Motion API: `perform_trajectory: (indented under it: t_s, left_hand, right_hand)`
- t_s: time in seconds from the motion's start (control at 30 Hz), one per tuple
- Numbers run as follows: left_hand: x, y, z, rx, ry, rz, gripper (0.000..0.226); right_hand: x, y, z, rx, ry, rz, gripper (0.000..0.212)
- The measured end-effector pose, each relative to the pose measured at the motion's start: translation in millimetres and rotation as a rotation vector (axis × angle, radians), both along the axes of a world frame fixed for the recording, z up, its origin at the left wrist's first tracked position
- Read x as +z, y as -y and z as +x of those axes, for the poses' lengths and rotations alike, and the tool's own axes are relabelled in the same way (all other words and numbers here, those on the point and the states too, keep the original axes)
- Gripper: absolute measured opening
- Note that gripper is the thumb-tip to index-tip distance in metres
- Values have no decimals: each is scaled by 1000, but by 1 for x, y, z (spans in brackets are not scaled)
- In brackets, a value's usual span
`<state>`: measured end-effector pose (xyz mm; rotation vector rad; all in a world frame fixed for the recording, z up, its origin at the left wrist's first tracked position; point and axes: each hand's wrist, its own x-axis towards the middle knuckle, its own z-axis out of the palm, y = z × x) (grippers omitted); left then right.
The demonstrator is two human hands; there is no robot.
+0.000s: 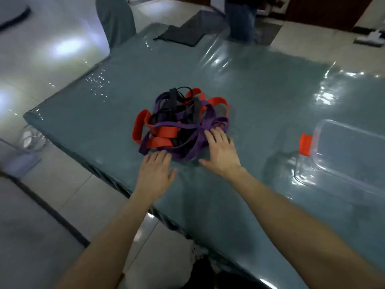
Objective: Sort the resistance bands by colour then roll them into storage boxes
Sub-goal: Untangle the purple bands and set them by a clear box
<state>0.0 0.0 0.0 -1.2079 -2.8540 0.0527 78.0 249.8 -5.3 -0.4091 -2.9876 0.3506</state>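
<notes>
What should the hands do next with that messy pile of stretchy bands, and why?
Probably the right hand should pinch the flat purple band under its fingertips and lift it free. The tangled pile of red, purple and black rubber bands is unsorted, and both hands are open at its near edge, the left hand holding nothing.

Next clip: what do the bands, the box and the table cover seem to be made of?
Bands: probably rubber or latex, matte; flat strips flopping in soft loops. Box: clear rigid plastic, glossy; the surface beneath shows through. Its clip: opaque orange plastic, by the look. Table cover: seemingly clear film over a teal layer; wrinkles and bright glare.
</notes>
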Motion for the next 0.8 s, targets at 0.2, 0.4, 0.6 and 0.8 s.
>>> perform_trajectory:
  t_s: [0.2, 0.4, 0.6, 0.8]
  left_hand:
    - [-2, 1, -18, 37, -8, -8, 59]
    - [-5, -21, -34, 23, 13, -79, 101]
    - [-11, -45, -53, 50, 103, -61, 150]
    - [-33, -52, -81, 93, 220, -43, 155]
  right_hand:
    - [-17, -41, -93, 113, 327, 135, 169]
    - [-42, -46, -70, 84, 232, 85, 113]
    - [-77, -28, 41, -63, 17, -216, 58]
    - [-91, -21, 72, -200, -16, -503, 43]
